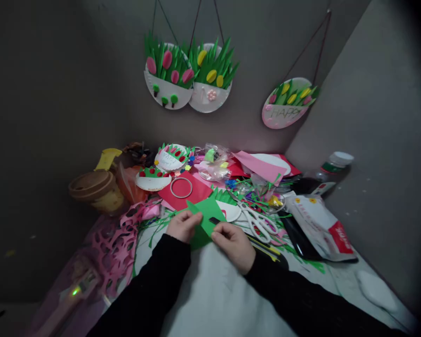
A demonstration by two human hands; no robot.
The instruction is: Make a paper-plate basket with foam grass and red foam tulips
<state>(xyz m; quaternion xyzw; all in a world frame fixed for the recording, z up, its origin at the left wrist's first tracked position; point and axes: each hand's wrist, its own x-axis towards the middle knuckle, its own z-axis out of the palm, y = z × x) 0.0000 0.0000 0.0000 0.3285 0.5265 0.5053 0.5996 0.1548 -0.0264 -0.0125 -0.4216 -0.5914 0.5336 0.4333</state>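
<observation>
Green paper sheet (209, 209): held above the near part of the tabletop (203, 285), between the two hands; one pointed corner stands up at the upper left.
Left hand (183, 226): fingers pinched on the sheet's left side, thumb laid over its face.
Right hand (235, 244): fingers drawn narrow at the sheet's right edge, apparently holding a small black piece (214, 220); whether they also grip the paper cannot be told.
Black piece, hazard: its tip lies against or just over the green face. If it is stiff or sharp – its kind cannot be told – a slip could mark or tear the sheet.
Sheet, hazard: thin stock held off the surface can buckle; uneven pull between the hands would likely crease it off line.
White scissors (246, 210): lie beyond the right hand, handles toward the person. A sweep of the right wrist could knock them.
Yellow-and-black tool (272, 253): partly hidden beside the right wrist; a backward move of that arm could catch it.
Half-plate with paper grass (233, 212): just behind the sheet; a forward push could bend its blades.
Green offcuts (315, 266): strewn to the right; small cut parts set down there could be lost – same colour, similar shape.
Red paper (200, 189): lies farther back with a ring (191, 188) on top; low risk.
</observation>
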